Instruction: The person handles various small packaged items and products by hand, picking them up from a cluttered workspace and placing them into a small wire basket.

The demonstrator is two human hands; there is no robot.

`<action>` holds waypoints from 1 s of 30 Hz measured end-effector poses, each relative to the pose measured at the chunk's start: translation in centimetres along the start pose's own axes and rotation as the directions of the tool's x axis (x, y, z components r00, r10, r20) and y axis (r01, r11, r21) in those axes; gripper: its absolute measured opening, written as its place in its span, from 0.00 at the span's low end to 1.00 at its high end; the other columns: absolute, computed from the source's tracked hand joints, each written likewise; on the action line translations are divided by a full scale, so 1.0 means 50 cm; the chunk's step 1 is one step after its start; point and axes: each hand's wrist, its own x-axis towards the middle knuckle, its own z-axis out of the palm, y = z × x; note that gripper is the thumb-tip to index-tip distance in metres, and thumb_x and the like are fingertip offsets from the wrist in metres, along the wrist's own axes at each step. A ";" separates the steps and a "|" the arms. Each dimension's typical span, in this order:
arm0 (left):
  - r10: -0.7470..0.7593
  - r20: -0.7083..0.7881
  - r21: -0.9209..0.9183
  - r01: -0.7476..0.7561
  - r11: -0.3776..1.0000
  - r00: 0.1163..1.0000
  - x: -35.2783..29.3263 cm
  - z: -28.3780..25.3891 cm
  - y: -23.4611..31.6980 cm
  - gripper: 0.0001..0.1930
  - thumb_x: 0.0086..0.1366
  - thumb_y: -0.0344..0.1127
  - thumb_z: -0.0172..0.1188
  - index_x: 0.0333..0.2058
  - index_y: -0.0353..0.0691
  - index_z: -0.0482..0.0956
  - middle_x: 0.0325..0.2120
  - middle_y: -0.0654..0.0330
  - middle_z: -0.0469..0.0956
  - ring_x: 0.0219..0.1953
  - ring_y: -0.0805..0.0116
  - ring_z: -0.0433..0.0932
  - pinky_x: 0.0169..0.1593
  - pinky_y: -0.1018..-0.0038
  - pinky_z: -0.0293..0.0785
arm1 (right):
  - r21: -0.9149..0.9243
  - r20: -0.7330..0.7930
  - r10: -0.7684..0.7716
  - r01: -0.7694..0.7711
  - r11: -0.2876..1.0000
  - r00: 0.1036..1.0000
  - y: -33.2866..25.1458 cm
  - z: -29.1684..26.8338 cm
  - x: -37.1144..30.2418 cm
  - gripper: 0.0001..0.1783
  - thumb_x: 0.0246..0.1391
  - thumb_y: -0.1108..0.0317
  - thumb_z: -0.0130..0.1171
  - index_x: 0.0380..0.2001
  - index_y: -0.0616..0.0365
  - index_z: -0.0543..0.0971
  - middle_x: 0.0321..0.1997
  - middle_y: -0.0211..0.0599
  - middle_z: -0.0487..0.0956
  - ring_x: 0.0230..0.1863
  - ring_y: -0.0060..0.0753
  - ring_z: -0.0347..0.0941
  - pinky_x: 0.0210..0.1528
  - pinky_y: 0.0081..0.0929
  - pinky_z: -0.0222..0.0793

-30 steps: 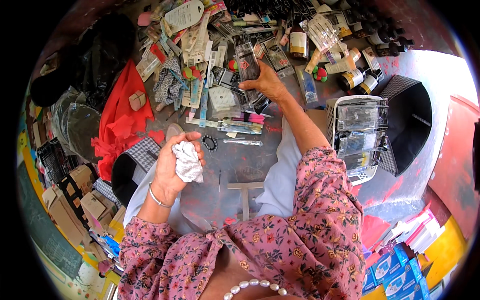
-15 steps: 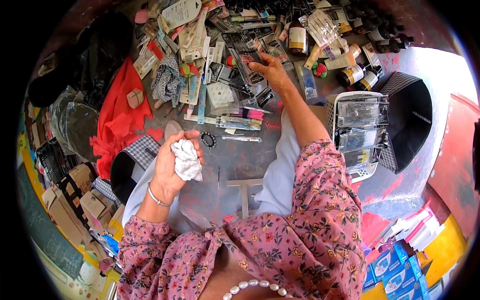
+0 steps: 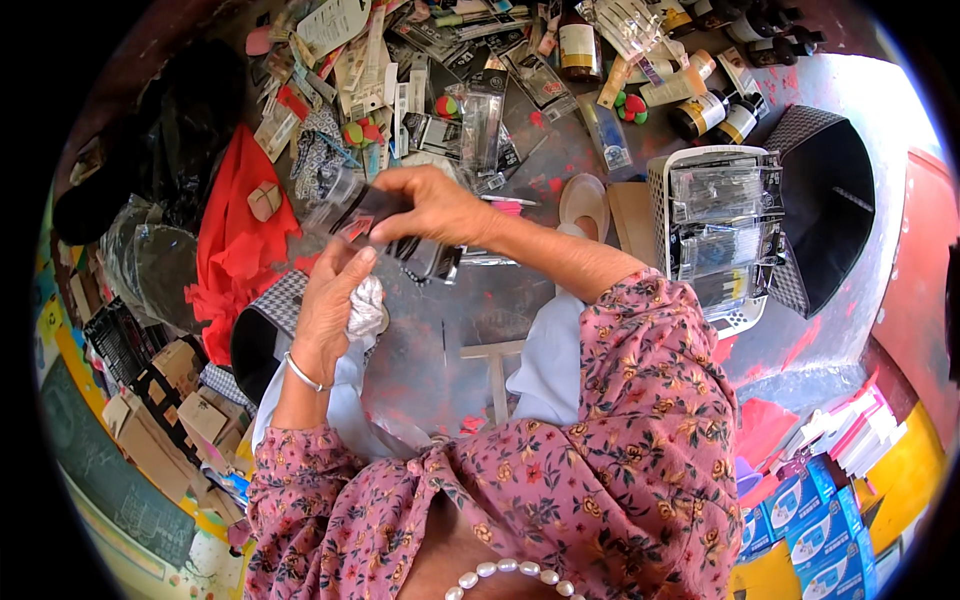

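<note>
My right hand [image 3: 440, 208] grips a flat, clear plastic packet with a black label [image 3: 432, 262], slanting in front of my chest. Its upper end reaches out past the left fingertips. Close under it is my left hand [image 3: 322, 305], which keeps a crumpled white cloth [image 3: 367, 310] against the palm. The left thumb and fingers come up to the packet's edge; whether they pinch it is hard to make out. A dark bead bracelet seen lying on the floor earlier is mostly hidden behind the packet.
Beyond my hands spreads a heap of packaged small goods [image 3: 370, 70]. Brown bottles [image 3: 580, 50] stand or lie at the far right. A white basket [image 3: 660, 230] holds similar packets, beside a black-lined fabric bin [image 3: 835, 210]. Red sheeting [image 3: 240, 220] lies left, near cardboard boxes [image 3: 150, 440].
My right hand has come back from the heap toward the left, bringing the packet over to my left hand. The left hand still holds the cloth and has shifted slightly.
</note>
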 end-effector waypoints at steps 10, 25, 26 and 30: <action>0.192 -0.024 0.185 -0.184 0.965 0.981 0.003 0.003 0.005 0.14 0.61 0.41 0.54 0.36 0.35 0.73 0.22 0.68 0.72 0.21 0.81 0.68 0.23 0.83 0.63 | 0.109 -0.022 -0.039 0.042 0.993 0.999 -0.014 0.025 -0.006 0.14 0.45 0.70 0.55 0.37 0.63 0.73 0.32 0.30 0.71 0.35 0.21 0.66 0.40 0.20 0.63; 0.492 -0.022 0.543 -0.403 0.737 0.871 0.008 -0.016 -0.007 0.11 0.61 0.34 0.53 0.24 0.33 0.73 0.17 0.72 0.65 0.22 0.83 0.58 0.24 0.82 0.55 | -0.402 -0.876 0.013 -0.745 0.533 0.482 0.187 -0.229 0.012 0.36 0.32 0.50 0.67 0.40 0.65 0.67 0.45 0.51 0.68 0.46 0.46 0.69 0.43 0.38 0.67; 0.442 -0.040 0.547 -0.351 0.760 0.896 0.007 -0.023 -0.009 0.09 0.61 0.34 0.54 0.27 0.33 0.75 0.18 0.72 0.67 0.23 0.83 0.59 0.25 0.82 0.57 | -0.365 -0.887 0.072 -0.789 0.494 0.456 0.197 -0.232 0.014 0.38 0.31 0.50 0.67 0.41 0.65 0.65 0.46 0.51 0.67 0.46 0.47 0.69 0.44 0.38 0.67; 0.490 -0.032 0.512 -0.407 0.756 0.871 -0.009 0.000 -0.001 0.09 0.60 0.33 0.55 0.28 0.32 0.76 0.18 0.71 0.68 0.23 0.83 0.61 0.25 0.82 0.58 | -0.344 -0.898 0.170 -0.888 0.306 0.407 0.238 -0.238 0.032 0.41 0.29 0.51 0.68 0.43 0.64 0.62 0.46 0.50 0.68 0.45 0.46 0.70 0.45 0.40 0.67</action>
